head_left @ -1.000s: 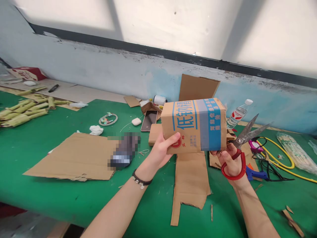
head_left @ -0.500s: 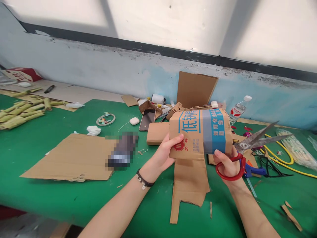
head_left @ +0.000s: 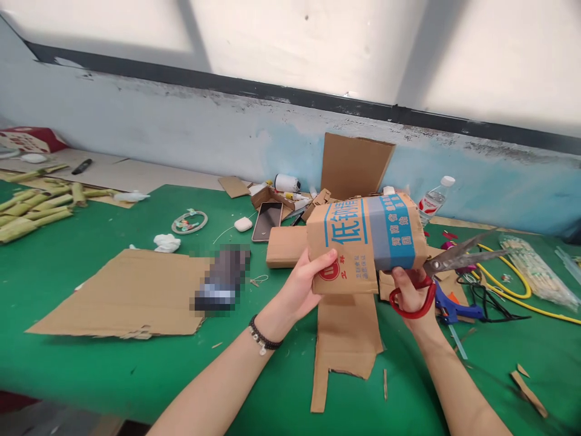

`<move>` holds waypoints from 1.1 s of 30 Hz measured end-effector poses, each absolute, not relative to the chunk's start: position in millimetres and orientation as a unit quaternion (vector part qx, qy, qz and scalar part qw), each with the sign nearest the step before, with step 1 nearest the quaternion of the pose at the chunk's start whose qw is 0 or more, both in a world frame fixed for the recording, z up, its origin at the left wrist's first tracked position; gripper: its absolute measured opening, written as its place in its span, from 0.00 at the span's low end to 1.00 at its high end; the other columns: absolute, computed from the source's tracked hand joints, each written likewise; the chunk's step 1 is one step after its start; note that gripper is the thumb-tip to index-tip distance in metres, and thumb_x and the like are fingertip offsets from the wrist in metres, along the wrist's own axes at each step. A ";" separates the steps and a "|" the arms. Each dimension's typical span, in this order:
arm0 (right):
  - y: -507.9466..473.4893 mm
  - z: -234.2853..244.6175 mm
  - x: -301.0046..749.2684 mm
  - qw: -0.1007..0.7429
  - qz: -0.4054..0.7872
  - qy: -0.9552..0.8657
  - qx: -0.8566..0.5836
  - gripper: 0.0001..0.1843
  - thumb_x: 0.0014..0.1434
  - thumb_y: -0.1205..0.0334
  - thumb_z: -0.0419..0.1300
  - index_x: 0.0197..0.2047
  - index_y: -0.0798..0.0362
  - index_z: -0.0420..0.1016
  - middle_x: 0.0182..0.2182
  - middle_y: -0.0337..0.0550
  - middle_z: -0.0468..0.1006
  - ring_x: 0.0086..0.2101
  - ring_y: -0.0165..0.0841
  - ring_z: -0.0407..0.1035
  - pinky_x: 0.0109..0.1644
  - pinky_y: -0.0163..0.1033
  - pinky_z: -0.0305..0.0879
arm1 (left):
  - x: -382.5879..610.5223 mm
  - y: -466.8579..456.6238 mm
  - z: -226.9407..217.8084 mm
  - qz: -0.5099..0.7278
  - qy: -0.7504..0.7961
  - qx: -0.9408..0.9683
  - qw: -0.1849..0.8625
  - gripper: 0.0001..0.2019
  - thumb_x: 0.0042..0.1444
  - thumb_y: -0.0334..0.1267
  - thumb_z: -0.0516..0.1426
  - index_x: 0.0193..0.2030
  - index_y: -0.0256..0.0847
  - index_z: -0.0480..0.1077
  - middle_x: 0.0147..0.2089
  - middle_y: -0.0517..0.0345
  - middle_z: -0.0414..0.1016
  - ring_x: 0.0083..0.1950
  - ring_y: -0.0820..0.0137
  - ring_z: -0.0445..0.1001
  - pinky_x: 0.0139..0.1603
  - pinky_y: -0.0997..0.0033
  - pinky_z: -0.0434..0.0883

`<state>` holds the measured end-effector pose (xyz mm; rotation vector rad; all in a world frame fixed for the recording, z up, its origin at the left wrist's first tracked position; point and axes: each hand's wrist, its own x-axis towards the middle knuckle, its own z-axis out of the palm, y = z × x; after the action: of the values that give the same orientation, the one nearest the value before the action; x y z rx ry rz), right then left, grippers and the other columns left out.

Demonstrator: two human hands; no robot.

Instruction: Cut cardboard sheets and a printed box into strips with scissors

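A printed piece of cardboard point(head_left: 345, 242), bent over and marked with blue and red characters, is held up above the table. My left hand point(head_left: 306, 281) grips its left end, thumb on the printed face. At its lower right corner my right hand point(head_left: 411, 297) is closed, with the thumb against the cardboard. Red-handled scissors point(head_left: 454, 257) hang on that hand, their blades apart and pointing right, away from the cardboard. Below lies a cut, notched cardboard piece point(head_left: 347, 339) on the green table point(head_left: 254, 387).
A flat cardboard sheet point(head_left: 122, 297) lies at left, a phone point(head_left: 267, 221) behind. Further right are a blue glue gun point(head_left: 458, 309), a yellow tube point(head_left: 521, 284), a bag of sticks point(head_left: 540, 272) and a water bottle point(head_left: 434, 200). Stalks point(head_left: 36, 209) are piled far left.
The printed cardboard has tilted slightly in my hands. My right hand with the scissors has shifted a little left and up. The whole view has drifted slightly.
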<state>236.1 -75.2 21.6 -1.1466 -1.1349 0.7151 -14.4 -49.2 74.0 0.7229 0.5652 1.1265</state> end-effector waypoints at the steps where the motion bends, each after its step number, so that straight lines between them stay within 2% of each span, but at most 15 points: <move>1: -76.7 26.3 231.6 0.639 0.309 -0.493 -0.503 0.21 0.66 0.41 0.75 0.47 0.48 0.80 0.38 0.45 0.88 0.43 0.48 0.83 0.53 0.53 0.79 | -15.3 -47.6 73.9 0.532 0.261 0.333 0.733 0.31 0.65 0.45 0.74 0.73 0.47 0.75 0.67 0.46 0.87 0.68 0.45 0.86 0.68 0.44 0.85; 3: -80.1 37.2 222.2 0.624 0.345 -0.510 -0.481 0.22 0.70 0.38 0.71 0.47 0.49 0.79 0.39 0.46 0.87 0.37 0.43 0.81 0.49 0.50 0.78 | -18.2 -43.2 74.4 0.579 0.264 0.336 0.694 0.32 0.65 0.46 0.74 0.74 0.49 0.75 0.68 0.48 0.86 0.70 0.46 0.85 0.69 0.45 0.84; 5: -83.4 46.1 215.3 0.613 0.370 -0.525 -0.461 0.24 0.72 0.35 0.68 0.48 0.49 0.77 0.37 0.43 0.83 0.30 0.36 0.74 0.39 0.45 0.73 | -21.8 -38.8 76.1 0.627 0.263 0.343 0.648 0.33 0.65 0.47 0.74 0.74 0.52 0.74 0.70 0.50 0.85 0.72 0.48 0.83 0.70 0.47 0.83; 8: -87.2 49.1 212.6 0.573 0.407 -0.558 -0.441 0.33 0.66 0.26 0.69 0.49 0.49 0.77 0.32 0.38 0.74 0.26 0.32 0.63 0.30 0.41 0.61 | -25.8 -35.1 80.3 0.674 0.265 0.350 0.595 0.36 0.63 0.47 0.75 0.76 0.54 0.71 0.73 0.50 0.82 0.74 0.49 0.81 0.70 0.49 0.83; 11: -90.7 43.9 215.7 0.493 0.463 -0.612 -0.410 0.39 0.63 0.18 0.67 0.50 0.49 0.79 0.32 0.39 0.72 0.28 0.34 0.62 0.32 0.42 0.62 | -26.9 -34.8 84.3 0.692 0.275 0.349 0.569 0.39 0.61 0.47 0.76 0.77 0.54 0.70 0.75 0.49 0.80 0.74 0.48 0.80 0.68 0.49 0.83; 15: -96.4 42.2 219.8 0.404 0.520 -0.646 -0.387 0.40 0.68 0.18 0.59 0.56 0.48 0.80 0.37 0.43 0.75 0.32 0.36 0.65 0.38 0.43 0.68 | -27.1 -34.6 84.6 0.699 0.287 0.360 0.548 0.39 0.61 0.49 0.76 0.76 0.55 0.71 0.74 0.49 0.81 0.75 0.48 0.79 0.69 0.48 0.82; 22: -97.3 37.6 224.2 0.350 0.575 -0.651 -0.350 0.40 0.71 0.18 0.53 0.57 0.46 0.79 0.38 0.43 0.76 0.32 0.36 0.66 0.38 0.43 0.67 | -29.9 -32.9 78.8 0.699 0.278 0.364 0.549 0.37 0.63 0.51 0.75 0.76 0.56 0.71 0.74 0.50 0.81 0.74 0.48 0.80 0.70 0.47 0.82; 29: -99.3 38.6 227.3 0.336 0.576 -0.650 -0.365 0.39 0.73 0.19 0.51 0.53 0.47 0.79 0.32 0.40 0.73 0.27 0.34 0.62 0.35 0.43 0.66 | -33.8 -29.9 81.4 0.696 0.276 0.353 0.561 0.38 0.61 0.47 0.75 0.77 0.53 0.71 0.74 0.49 0.81 0.75 0.47 0.79 0.71 0.47 0.81; 33: -101.4 47.4 227.2 0.323 0.584 -0.653 -0.359 0.40 0.72 0.18 0.52 0.53 0.48 0.78 0.30 0.37 0.71 0.27 0.34 0.62 0.35 0.42 0.66 | -33.5 -33.9 83.4 0.662 0.279 0.394 0.573 0.38 0.60 0.48 0.76 0.75 0.51 0.73 0.68 0.48 0.86 0.70 0.45 0.83 0.70 0.45 0.82</move>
<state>227.2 -101.4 47.4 -0.9424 -1.7135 1.5325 -33.5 -33.9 83.4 0.9228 0.6540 1.5520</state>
